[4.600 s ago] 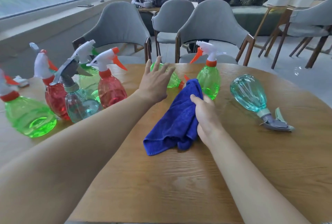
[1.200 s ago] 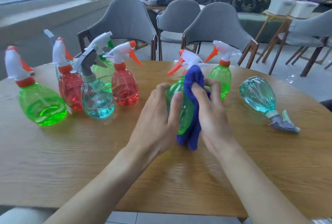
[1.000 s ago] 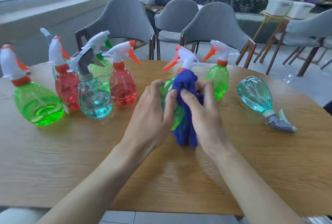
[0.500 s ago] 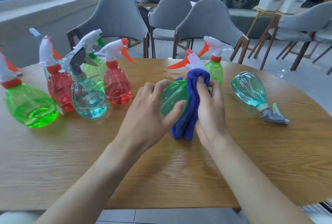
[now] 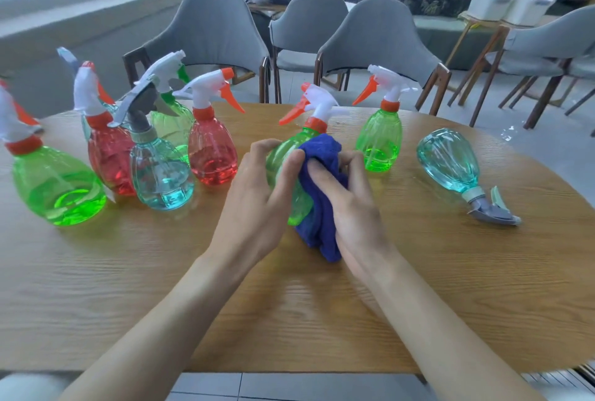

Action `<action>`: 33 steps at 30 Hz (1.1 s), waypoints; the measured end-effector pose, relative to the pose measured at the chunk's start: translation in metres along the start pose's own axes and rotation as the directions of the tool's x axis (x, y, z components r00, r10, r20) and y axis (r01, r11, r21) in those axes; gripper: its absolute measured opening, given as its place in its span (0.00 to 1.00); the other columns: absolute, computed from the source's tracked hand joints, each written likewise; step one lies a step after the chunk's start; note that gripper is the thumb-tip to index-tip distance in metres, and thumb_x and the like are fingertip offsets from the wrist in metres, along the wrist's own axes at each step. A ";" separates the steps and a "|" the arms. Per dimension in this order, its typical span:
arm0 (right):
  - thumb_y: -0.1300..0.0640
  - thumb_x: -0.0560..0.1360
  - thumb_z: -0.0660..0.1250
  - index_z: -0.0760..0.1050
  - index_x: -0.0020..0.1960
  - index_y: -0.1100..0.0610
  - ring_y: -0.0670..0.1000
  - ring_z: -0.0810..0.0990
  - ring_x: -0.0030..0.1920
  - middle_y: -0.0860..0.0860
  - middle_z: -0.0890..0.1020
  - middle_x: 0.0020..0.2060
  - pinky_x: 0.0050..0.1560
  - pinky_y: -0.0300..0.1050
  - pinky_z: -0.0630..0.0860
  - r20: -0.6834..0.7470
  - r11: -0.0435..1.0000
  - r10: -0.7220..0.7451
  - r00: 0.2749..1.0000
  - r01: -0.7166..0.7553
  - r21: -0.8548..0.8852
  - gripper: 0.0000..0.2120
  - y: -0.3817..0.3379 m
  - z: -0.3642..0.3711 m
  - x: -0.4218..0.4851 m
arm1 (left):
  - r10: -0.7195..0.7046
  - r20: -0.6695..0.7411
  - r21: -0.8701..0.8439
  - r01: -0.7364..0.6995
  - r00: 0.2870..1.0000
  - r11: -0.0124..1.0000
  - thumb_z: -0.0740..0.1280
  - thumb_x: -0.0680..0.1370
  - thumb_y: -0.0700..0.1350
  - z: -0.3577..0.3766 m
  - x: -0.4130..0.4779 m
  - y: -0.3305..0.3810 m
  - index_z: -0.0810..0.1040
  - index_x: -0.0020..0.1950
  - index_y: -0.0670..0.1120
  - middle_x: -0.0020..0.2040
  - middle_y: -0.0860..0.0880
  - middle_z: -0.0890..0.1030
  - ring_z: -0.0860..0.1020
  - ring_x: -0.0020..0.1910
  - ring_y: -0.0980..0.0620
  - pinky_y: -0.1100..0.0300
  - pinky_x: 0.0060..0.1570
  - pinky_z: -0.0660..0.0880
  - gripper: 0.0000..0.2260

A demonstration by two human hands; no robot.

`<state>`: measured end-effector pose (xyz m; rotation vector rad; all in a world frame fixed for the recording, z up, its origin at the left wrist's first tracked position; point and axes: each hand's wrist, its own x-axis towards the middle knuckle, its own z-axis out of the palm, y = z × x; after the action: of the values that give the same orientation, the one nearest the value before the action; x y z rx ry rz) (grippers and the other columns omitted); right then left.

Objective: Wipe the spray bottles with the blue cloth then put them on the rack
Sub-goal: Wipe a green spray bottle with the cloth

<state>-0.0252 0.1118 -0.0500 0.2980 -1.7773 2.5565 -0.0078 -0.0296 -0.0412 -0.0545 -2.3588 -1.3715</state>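
"Gripping the green spray bottle point(image 5: 283, 164) at the centre of the frame with our left hand point(image 5: 257, 198) — why tilt it so?"

"So its belly faces our right hand point(image 5: 352, 207). Our left fingers curl round the body and steady it, nozzle aimed toward the upper left. Whether its base touches the table point(image 5: 289, 304) we cannot tell, since the blue cloth point(image 5: 322, 223) hides it."

"And the right?"

"It holds that cloth bunched against the bottle's right flank, fingers bent over the fabric, the loose end hanging down toward the wood. We judge we are mid-wipe."

"The others?"

"One green bottle point(image 5: 380, 140) stands upright just right of centre, a teal bottle point(image 5: 449, 161) lies on its side further right, and a group with a red bottle point(image 5: 211, 156) stands at the left, near our left hand but not touching it."

"The rack?"

"Nowhere in the frame — we will have to find it before we can set this one down."
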 end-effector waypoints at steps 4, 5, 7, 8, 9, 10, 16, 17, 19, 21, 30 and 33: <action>0.52 0.78 0.75 0.70 0.50 0.57 0.51 0.79 0.46 0.50 0.78 0.43 0.52 0.55 0.77 -0.012 1.000 0.029 1.000 -0.029 -0.006 0.15 -0.004 -0.003 0.004 | -0.067 0.052 -0.126 0.073 0.996 0.989 0.56 0.80 0.71 -0.002 -0.003 0.005 0.74 0.67 0.56 0.55 0.59 0.83 0.79 0.57 0.65 0.67 0.54 0.73 0.25; 0.52 0.79 0.74 0.71 0.49 0.55 0.51 0.80 0.46 0.51 0.78 0.44 0.53 0.55 0.77 -0.057 0.998 0.054 0.997 -0.052 0.045 0.12 -0.007 -0.004 0.007 | -0.088 0.079 -0.165 0.100 0.993 0.981 0.56 0.80 0.71 -0.001 -0.004 0.005 0.75 0.65 0.56 0.53 0.60 0.84 0.80 0.55 0.65 0.65 0.54 0.74 0.24; 0.52 0.81 0.71 0.72 0.48 0.52 0.51 0.82 0.44 0.52 0.80 0.43 0.55 0.57 0.78 -0.141 0.983 0.106 0.984 -0.082 0.163 0.09 -0.011 -0.006 0.012 | -0.150 0.162 -0.272 0.190 0.975 0.943 0.57 0.80 0.72 0.003 -0.002 0.007 0.78 0.63 0.55 0.52 0.61 0.85 0.82 0.54 0.62 0.56 0.59 0.77 0.25; 0.51 0.82 0.70 0.72 0.48 0.51 0.51 0.83 0.45 0.52 0.82 0.43 0.57 0.57 0.79 -0.154 0.973 0.125 0.980 -0.091 0.211 0.08 -0.012 -0.008 0.014 | -0.200 0.221 -0.346 0.268 0.955 0.899 0.58 0.80 0.73 0.006 0.000 0.008 0.81 0.62 0.53 0.54 0.59 0.86 0.83 0.57 0.57 0.50 0.63 0.78 0.28; 0.50 0.82 0.69 0.72 0.49 0.51 0.51 0.84 0.45 0.51 0.83 0.43 0.59 0.58 0.79 -0.143 0.966 0.134 0.981 -0.097 0.239 0.08 -0.013 -0.008 0.014 | -0.248 0.277 -0.429 0.351 0.928 0.833 0.59 0.80 0.74 0.007 0.001 0.010 0.83 0.63 0.51 0.57 0.53 0.87 0.84 0.59 0.51 0.44 0.65 0.78 0.30; 0.50 0.82 0.69 0.73 0.50 0.51 0.52 0.84 0.46 0.52 0.83 0.44 0.61 0.60 0.79 -0.116 0.963 0.132 0.984 -0.100 0.248 0.07 -0.014 -0.007 0.013 | -0.295 0.310 -0.507 0.420 0.904 0.753 0.59 0.82 0.72 0.007 0.001 0.014 0.84 0.63 0.49 0.58 0.48 0.87 0.85 0.58 0.47 0.43 0.64 0.79 0.30; 0.48 0.77 0.73 0.78 0.51 0.49 0.58 0.82 0.54 0.58 0.81 0.53 0.64 0.66 0.76 0.015 0.997 0.047 0.999 -0.048 0.058 0.07 -0.010 -0.006 0.004 | -0.423 0.340 -0.741 0.516 0.840 0.430 0.58 0.87 0.61 -0.001 0.007 0.020 0.84 0.64 0.42 0.54 0.41 0.87 0.86 0.46 0.47 0.52 0.49 0.82 0.25; 0.47 0.76 0.74 0.78 0.51 0.50 0.57 0.83 0.54 0.58 0.81 0.53 0.63 0.66 0.77 0.018 0.998 0.053 0.998 -0.053 0.042 0.09 -0.011 -0.007 0.004 | -0.422 0.342 -0.735 0.519 0.839 0.436 0.58 0.87 0.61 -0.002 0.008 0.022 0.84 0.64 0.42 0.54 0.41 0.87 0.86 0.47 0.46 0.51 0.50 0.81 0.25; 0.45 0.74 0.75 0.78 0.50 0.48 0.56 0.83 0.54 0.57 0.81 0.53 0.63 0.64 0.77 0.006 0.998 0.064 0.998 -0.064 0.029 0.10 -0.014 -0.009 0.004 | -0.427 0.363 -0.714 0.541 0.828 0.444 0.58 0.87 0.61 0.000 0.009 0.021 0.84 0.64 0.43 0.54 0.41 0.88 0.86 0.47 0.46 0.51 0.50 0.82 0.25; 0.46 0.75 0.75 0.78 0.50 0.49 0.55 0.83 0.54 0.56 0.81 0.52 0.62 0.61 0.78 -0.030 0.997 0.080 0.996 -0.079 0.026 0.10 -0.016 -0.011 0.005 | -0.411 0.392 -0.701 0.557 0.823 0.446 0.58 0.87 0.61 0.002 0.010 0.022 0.84 0.64 0.43 0.55 0.41 0.88 0.86 0.47 0.46 0.52 0.49 0.82 0.25; 0.51 0.85 0.66 0.71 0.49 0.53 0.46 0.83 0.37 0.48 0.83 0.36 0.38 0.41 0.80 -0.147 0.989 0.137 0.979 -0.128 0.070 0.08 -0.037 -0.010 0.031 | -0.372 0.440 -0.669 0.575 0.817 0.472 0.56 0.87 0.63 0.013 0.024 0.034 0.83 0.68 0.45 0.55 0.43 0.88 0.86 0.48 0.47 0.50 0.53 0.79 0.27; 0.51 0.84 0.67 0.75 0.58 0.54 0.49 0.85 0.45 0.52 0.85 0.45 0.47 0.48 0.83 -0.120 0.984 0.144 0.982 -0.129 0.124 0.07 -0.037 -0.004 0.034 | -0.416 0.395 -0.651 0.569 0.819 0.502 0.58 0.86 0.65 0.017 0.026 0.034 0.85 0.65 0.46 0.56 0.42 0.88 0.86 0.54 0.43 0.44 0.63 0.79 0.27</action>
<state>-0.0550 0.1253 -0.0110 0.0113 -1.6639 2.7073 -0.0286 -0.0021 -0.0107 0.3092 -1.7950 -2.6848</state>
